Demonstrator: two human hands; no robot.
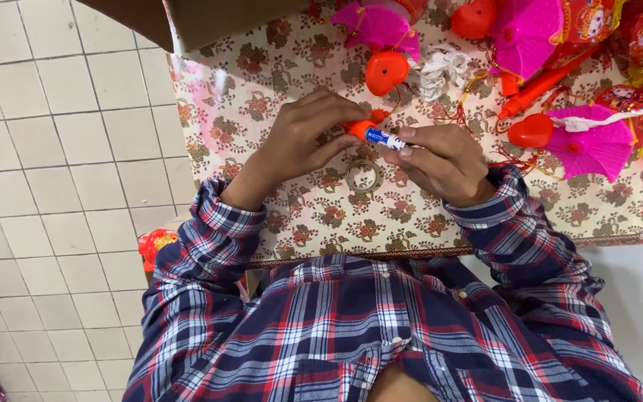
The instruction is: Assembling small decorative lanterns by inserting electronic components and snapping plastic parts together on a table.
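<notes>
Hands meet over the middle of the flowered counter: left hand pinches the orange cap end of a small glue tube, right hand clamps its blue-and-white body. Just below it lies a tape ring; pink paper fans crowd the far edge.

Pale square-tiled floor with dark grout, tabletop under floral brown-and-cream cloth, brown cardboard box at its far edge, white surface lower right, even diffuse light
</notes>
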